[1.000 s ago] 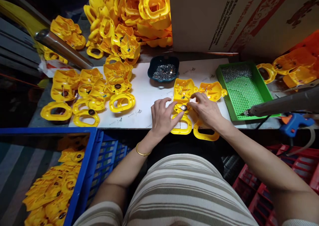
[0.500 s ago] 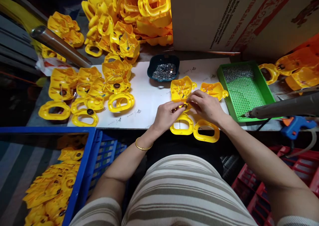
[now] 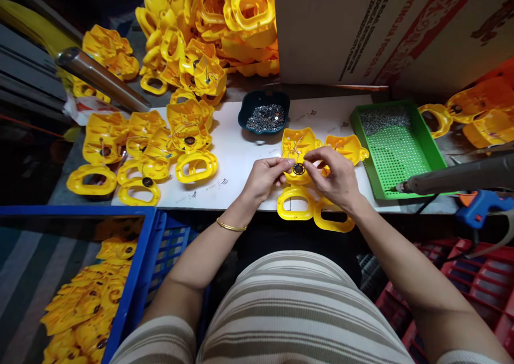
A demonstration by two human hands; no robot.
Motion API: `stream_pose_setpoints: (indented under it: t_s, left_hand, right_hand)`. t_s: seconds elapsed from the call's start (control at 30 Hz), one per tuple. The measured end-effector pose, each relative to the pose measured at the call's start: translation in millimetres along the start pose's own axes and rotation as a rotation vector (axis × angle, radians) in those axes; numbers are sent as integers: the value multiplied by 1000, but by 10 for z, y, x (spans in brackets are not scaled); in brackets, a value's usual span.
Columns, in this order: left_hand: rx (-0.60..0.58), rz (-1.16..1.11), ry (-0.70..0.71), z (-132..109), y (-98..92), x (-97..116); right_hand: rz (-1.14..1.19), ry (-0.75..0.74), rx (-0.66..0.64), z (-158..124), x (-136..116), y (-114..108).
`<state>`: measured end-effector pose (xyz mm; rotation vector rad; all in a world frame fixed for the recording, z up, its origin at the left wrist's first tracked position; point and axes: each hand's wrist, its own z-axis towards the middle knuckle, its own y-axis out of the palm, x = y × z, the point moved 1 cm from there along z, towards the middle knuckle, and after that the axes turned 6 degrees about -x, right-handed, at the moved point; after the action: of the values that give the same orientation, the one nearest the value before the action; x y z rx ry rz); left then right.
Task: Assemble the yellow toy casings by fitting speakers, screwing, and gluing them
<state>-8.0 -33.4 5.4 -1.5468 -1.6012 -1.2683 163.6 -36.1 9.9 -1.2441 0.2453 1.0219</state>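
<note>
A yellow plastic shell half (image 3: 296, 139) with thin wires lies open side up in front of me, its oval loop handle (image 3: 296, 203) towards my body. At its lower part is a round black speaker-like disc (image 3: 299, 169), face up. My left hand (image 3: 265, 177) is closed in a pinch at the disc's left edge. On the other side my right hand (image 3: 334, 175) has thumb and forefinger together close to the disc; what either pinch holds is too small to make out. A second yellow shell (image 3: 346, 148) lies partly behind my right hand.
A dark bowl (image 3: 264, 112) of small metal parts stands behind the shells. To the right are a green tray (image 3: 413, 166) of screws, a hanging tool (image 3: 461, 172) and a blue glue gun (image 3: 480, 207). Yellow shells (image 3: 188, 118) crowd the left; a blue crate (image 3: 132, 278) sits below.
The disc was partly covered by my left fingers and now shows its full face. My left fingers have drawn back slightly left. My right hand has shifted a little lower.
</note>
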Motion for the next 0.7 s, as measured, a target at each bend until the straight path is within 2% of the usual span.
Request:
stream_pose_setpoints:
  t_s: [0.13,0.27,0.5,0.7]
  left_hand:
    - [17,-244,-75,2,-15,11]
    - [31,-354,-110,-11,-6,-36]
    - [8,-373,-120,-35,-24,-106]
    - [9,-344,-113,-39,-54,-135]
  right_hand:
    - [40,-62,3,-119,-70,103]
    - [50,-46,10,-143,-51,167]
    - [173,68,-8,-94,-36,140]
    - [112,36,-42,-78,-25,142]
